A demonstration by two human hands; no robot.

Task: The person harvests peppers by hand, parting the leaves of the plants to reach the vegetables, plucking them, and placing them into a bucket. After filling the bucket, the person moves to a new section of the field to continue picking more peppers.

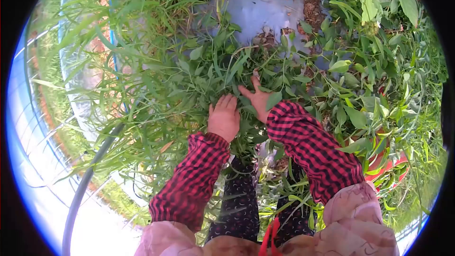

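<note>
My left hand [224,117] lies palm down on leafy green plants [208,66], its fingers stretched forward and close together. Just right of it, and a little higher, my right hand [258,100] reaches into the same foliage with thumb and forefinger apart. Its other fingers are partly hidden, and a leaf [273,100] crosses the side of this hand. I see nothing held in either hand. Stems and leaves surround both hands and touch them.
Pale plastic sheeting [265,7] covers the ground ahead, with dry litter on it. Broad-leaved plants [358,114] crowd the right, partly over a red object [386,166]. Tall grass [142,0] grows at left. A grey pipe [87,175] curves along the left side, near clear sheeting [78,90].
</note>
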